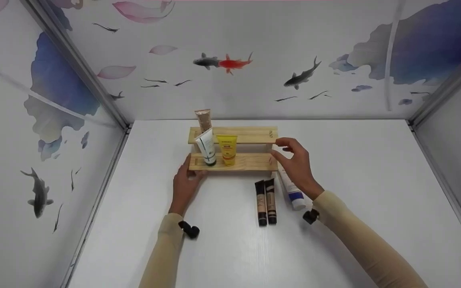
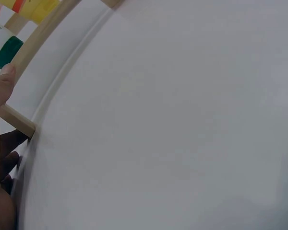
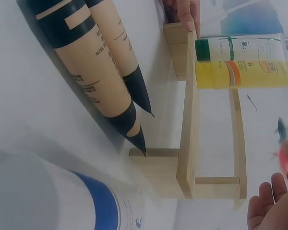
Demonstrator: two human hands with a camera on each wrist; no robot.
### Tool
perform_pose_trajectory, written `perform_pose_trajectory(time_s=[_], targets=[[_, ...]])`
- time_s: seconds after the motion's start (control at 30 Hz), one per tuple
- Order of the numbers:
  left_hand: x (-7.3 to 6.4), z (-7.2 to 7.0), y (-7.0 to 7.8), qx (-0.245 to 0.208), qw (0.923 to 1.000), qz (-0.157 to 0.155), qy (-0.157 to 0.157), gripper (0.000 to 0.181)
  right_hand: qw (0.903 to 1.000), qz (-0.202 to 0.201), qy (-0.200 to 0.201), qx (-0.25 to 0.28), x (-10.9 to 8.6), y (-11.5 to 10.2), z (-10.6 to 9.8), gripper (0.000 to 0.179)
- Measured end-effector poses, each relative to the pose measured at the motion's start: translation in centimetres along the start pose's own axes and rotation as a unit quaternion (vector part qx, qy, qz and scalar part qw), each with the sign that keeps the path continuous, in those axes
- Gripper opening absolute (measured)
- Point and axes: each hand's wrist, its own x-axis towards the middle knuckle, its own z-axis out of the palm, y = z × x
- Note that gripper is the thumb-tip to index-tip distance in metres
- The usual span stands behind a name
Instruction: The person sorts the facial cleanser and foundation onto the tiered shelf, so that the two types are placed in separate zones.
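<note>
The left hand (image 1: 184,185) grips one end of a two-step wooden rack (image 1: 252,161). A green-capped tube (image 1: 206,147) stands just right of that hand. The right hand (image 1: 297,165), thumb and fingers apart, is near the rack's other end, over a blue-banded tube (image 1: 294,193).

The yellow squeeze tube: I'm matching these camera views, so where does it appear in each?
Head: yellow squeeze tube near centre, on the front tier of the wooden rack.
Left wrist: yellow squeeze tube at top left, cropped by the top edge.
Right wrist: yellow squeeze tube at upper right, appearing sideways.
Shared landmark: white squeeze tube beside it in all three.
</note>
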Motion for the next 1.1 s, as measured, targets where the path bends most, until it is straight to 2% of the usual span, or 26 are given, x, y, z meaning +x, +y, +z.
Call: perform_pose_trajectory(time_s=[0.17, 0.43, 0.7, 1.1], targets=[[0.0, 0.1, 0.0, -0.004, 1.0000, -0.006, -0.001, 0.102, 0.9998, 0.010, -0.001, -0.015, -0.3, 0.1, -1.3, 0.038], [-0.1, 0.0, 0.1, 0.006, 1.0000, -0.005, 0.002, 0.100, 0.9985, 0.036, 0.002, -0.041, -1.3, 0.6, -2.2, 0.037], [-0.1, 0.0, -0.1, 0.007, 1.0000, -0.003, -0.004, 0.099, 0.9976, 0.057, 0.016, -0.035, -2.6, 1.6, -3.4, 0.036], [-0.1, 0.1, -0.2, -0.007, 1.0000, -0.002, -0.004, 0.103, 0.9928, 0.116, 0.004, -0.032, -4.7, 3.1, -4.6, 0.038]])
